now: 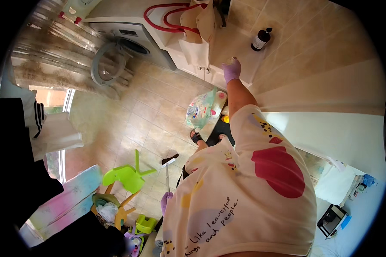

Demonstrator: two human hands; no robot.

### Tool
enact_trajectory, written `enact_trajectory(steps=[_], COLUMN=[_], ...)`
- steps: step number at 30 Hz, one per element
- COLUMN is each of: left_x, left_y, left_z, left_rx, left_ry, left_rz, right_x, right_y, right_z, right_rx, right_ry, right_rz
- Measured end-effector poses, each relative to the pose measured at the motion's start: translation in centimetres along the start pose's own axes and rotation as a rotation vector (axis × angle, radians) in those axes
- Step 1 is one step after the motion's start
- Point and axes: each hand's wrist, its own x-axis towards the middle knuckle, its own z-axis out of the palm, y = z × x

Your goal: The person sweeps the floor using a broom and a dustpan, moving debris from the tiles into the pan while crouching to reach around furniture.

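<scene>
My right hand (232,68), in a lilac glove, reaches over the pale sink top (225,43); a small pale thing shows at its fingers, too unclear to name. Beyond it to the right stands a dark bottle (260,40) with a black top and a label. A cream bag (196,53) with red handles is just left of this hand, near a dark faucet (222,20). Low on my left side, my left hand (166,200), also gloved in lilac, grips the pale handle of a floor brush (168,175), whose dark bristles are on the tiles. My body hides part of it.
A washing machine (157,53) has its round door open beside a sheer curtain (48,61). A filled plastic bag (201,110) stands on the floor before my sandalled feet. At lower left are a green plastic chair (128,180), a wooden-legged stool and a multicoloured cloth (67,199).
</scene>
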Motion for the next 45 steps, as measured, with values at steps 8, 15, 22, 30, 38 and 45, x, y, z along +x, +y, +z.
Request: enact_trajectory(steps=[8,15,22,30,38,45], left_x=[-0.6,-1.0,-1.8,-1.4,-1.6,0.5], left_y=[1.3,2.7,3.8,5.2,8.0,10.8], left_z=[0.7,1.7,1.8,3.2,6.1,9.0], left_rx=[0.004,0.004,-0.006,0.014,0.061,0.408], left_ry=[0.03,0.045,0.073,0.083,0.078,0.107], left_rz=[-0.001,-0.002,-0.011,-0.03,-0.059,0.083], right_x=[3.6,5.5,6.7,6.4,1.8,-17.5], right_y=[3.2,5.5,6.6,4.0,5.2,8.4], right_z=[0.0,-0.1,0.0,-1.4,0.0,1.2], right_rx=[0.121,-0.102,-0.042,0.327,0.112,-0.254], right_ry=[-0.01,0.142,0.076,-0.008,0.298,-0.623], right_rz=[0.102,0.058,0.164,0.307,0.408,-0.162])
